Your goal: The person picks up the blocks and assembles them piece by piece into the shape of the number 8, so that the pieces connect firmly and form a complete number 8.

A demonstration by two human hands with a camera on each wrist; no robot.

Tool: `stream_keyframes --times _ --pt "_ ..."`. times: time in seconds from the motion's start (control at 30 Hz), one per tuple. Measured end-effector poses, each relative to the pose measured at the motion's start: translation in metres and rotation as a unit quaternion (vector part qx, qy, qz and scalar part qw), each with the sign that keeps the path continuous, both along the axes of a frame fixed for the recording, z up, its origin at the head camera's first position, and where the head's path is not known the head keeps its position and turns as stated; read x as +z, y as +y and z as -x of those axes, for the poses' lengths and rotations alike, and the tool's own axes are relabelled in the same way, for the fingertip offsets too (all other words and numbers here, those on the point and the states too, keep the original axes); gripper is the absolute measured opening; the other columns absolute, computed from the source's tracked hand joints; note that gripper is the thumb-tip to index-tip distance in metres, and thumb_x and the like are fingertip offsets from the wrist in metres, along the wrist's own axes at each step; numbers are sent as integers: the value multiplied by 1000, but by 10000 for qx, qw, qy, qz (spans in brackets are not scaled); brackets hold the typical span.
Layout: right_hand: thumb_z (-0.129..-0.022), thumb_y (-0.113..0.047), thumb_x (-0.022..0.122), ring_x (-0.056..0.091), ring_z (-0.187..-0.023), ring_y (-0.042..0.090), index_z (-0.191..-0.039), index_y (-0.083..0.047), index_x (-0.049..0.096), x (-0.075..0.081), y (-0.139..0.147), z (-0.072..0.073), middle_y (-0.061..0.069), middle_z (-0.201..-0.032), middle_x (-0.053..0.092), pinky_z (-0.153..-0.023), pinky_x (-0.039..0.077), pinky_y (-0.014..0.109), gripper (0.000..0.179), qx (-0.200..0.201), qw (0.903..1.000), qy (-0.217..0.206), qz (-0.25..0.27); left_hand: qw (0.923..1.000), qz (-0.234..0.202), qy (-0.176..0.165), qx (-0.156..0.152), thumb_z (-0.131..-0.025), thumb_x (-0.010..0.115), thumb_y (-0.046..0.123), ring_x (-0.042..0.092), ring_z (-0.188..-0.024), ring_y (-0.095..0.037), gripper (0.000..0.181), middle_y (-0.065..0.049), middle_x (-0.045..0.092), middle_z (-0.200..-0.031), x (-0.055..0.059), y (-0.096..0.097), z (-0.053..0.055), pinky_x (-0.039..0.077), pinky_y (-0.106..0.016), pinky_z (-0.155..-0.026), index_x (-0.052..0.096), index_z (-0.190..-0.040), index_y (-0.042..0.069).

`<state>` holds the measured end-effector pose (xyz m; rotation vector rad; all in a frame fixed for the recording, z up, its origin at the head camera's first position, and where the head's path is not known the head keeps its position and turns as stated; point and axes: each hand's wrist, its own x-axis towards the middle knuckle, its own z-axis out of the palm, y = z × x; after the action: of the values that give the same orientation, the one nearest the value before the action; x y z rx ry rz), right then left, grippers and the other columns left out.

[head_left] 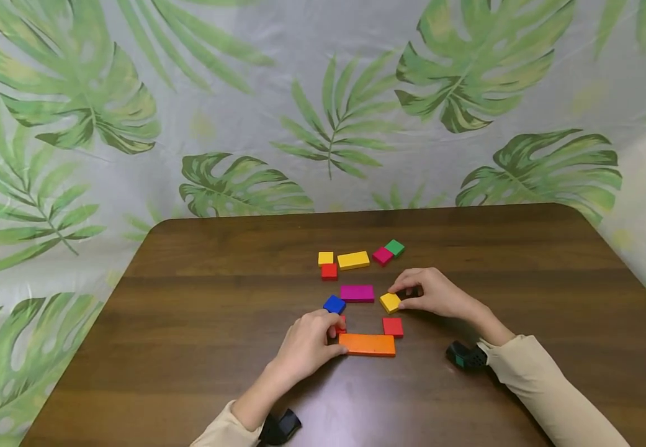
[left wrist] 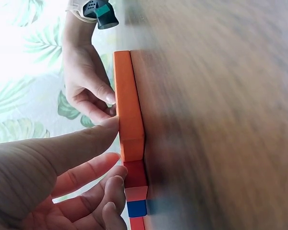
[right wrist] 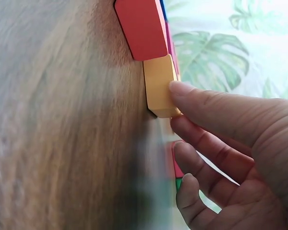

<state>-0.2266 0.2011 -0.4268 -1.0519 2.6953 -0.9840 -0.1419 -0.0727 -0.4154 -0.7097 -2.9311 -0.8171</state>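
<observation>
In the head view my right hand (head_left: 433, 293) pinches a small yellow block (head_left: 390, 302) between thumb and index finger. The right wrist view shows that yellow block (right wrist: 159, 86) on the wood, its end close to a red block (right wrist: 143, 29). My left hand (head_left: 310, 343) rests its thumb on the left end of a long orange block (head_left: 367, 345). Its other fingertips touch a red block (left wrist: 135, 175) beside the orange one, mostly hidden by the hand from above. A blue block (head_left: 334, 304) lies just beyond those fingers. Another red block (head_left: 393, 327) sits at the orange block's far right corner.
A magenta block (head_left: 357, 293) lies between the hands. Farther back are a long yellow block (head_left: 353, 261), a small yellow block (head_left: 325, 259), a red block (head_left: 329, 272), a crimson block (head_left: 382, 256) and a green block (head_left: 394, 248). All lie on a brown wooden table (head_left: 216, 298).
</observation>
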Motion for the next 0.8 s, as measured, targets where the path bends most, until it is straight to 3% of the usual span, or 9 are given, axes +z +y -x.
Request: stream_keyframes --times 0.8 --pt "-80 -15 73 54 -76 11 -104 -12 72 -2 -12 -3 3 -101 68 -65 47 20 25 86 9997 -220 53 9999 -9 -91 49 -70 82 24 45 -63 -4 26 4 55 -72 -3 -1 3 36 -17 -54 68 -88 13"
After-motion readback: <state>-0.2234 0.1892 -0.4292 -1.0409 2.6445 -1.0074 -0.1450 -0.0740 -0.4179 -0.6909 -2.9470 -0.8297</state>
